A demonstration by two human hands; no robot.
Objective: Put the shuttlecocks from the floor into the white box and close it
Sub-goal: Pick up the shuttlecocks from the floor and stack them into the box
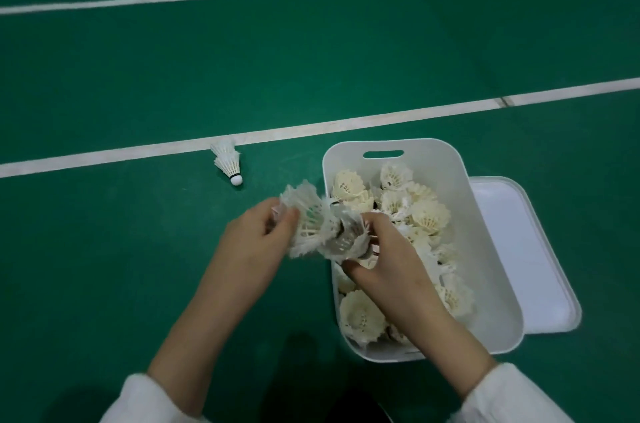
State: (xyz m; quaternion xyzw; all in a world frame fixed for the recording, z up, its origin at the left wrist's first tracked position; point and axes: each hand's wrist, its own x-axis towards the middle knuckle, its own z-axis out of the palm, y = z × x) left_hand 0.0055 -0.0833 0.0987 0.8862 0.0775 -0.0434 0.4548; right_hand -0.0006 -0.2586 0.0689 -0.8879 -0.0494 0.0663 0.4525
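Mostly done, I judge: the box (491, 249) is heaped with shuttlecocks (429, 218), and a bunch (311, 221) hangs over its nine o'clock rim. The left hand (263, 239) pinches one end and the right hand (391, 260) curls round the other, each grip clamped on it. Left to do: drop it in, fetch the nested stack (227, 163) lying at the box's ten o'clock, and fit the lid (530, 249), just beside the box at three o'clock. The floor (138, 76) is green court crossed by white lines (104, 156); nothing else of the room shows.
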